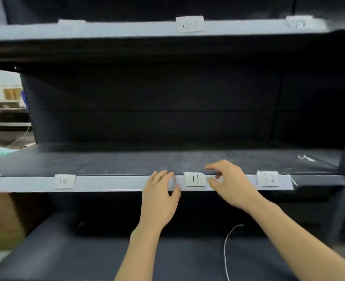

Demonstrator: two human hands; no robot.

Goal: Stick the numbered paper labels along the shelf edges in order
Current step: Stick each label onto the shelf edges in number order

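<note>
- Small white paper label marked "11" (pixel 195 179) sits on the pale shelf edge strip (pixel 110 183), between both hands.
- Left hand (pixel 159 199) open, empty; right hand (pixel 230 183) loosely curled, empty.
- Recommend pressing both side margins flat, keeping the label level.

1. Two bare forearms come up from the bottom of the view, no sleeves on either one as far as the frame reaches.
2. Left hand (pixel 159 197): no glove, no ring, no watch, no strap at the wrist.
3. Right hand (pixel 231 184): bare too, nothing worn on the fingers or the wrist.
4. Fingers on both hands look slim; the nails are too blurred to tell their length or any polish.
5. No marks, plasters or bands show on either forearm.
6. Nothing else of the person is in view, only hands and forearms.
</note>
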